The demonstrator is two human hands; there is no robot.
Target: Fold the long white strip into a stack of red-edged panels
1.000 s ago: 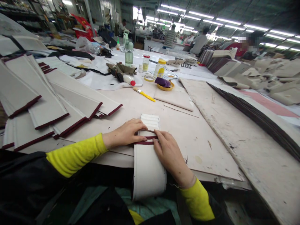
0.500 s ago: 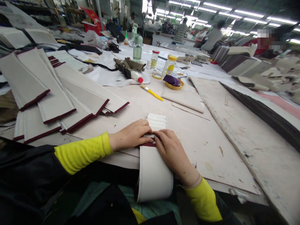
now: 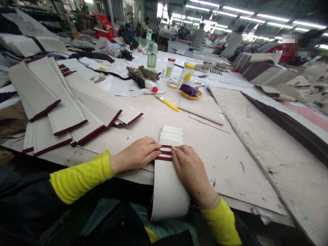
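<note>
A stack of white strips (image 3: 167, 184) with dark red edges lies at the table's front edge, its upper layers staggered and the near part curving down over the edge. My left hand (image 3: 139, 152) pinches the strips' left side by the dark red bands. On the right side of the same bands, my right hand (image 3: 191, 172) rests with its fingers bent and pressed together on the strips. Three dark red bands show between the hands. The undersides of the fingertips are hidden.
Fanned panels (image 3: 64, 102) with dark red edges lie at the left. Beyond the hands are a yellow brush (image 3: 167, 103), a yellow lid (image 3: 191, 95) with purple cloth, and glass jars (image 3: 186, 73). A thick board (image 3: 266, 143) lies at the right. People are in the background.
My hands have moved apart, my left hand slightly left and down, uncovering the dark red bands. The view has shifted slightly.
</note>
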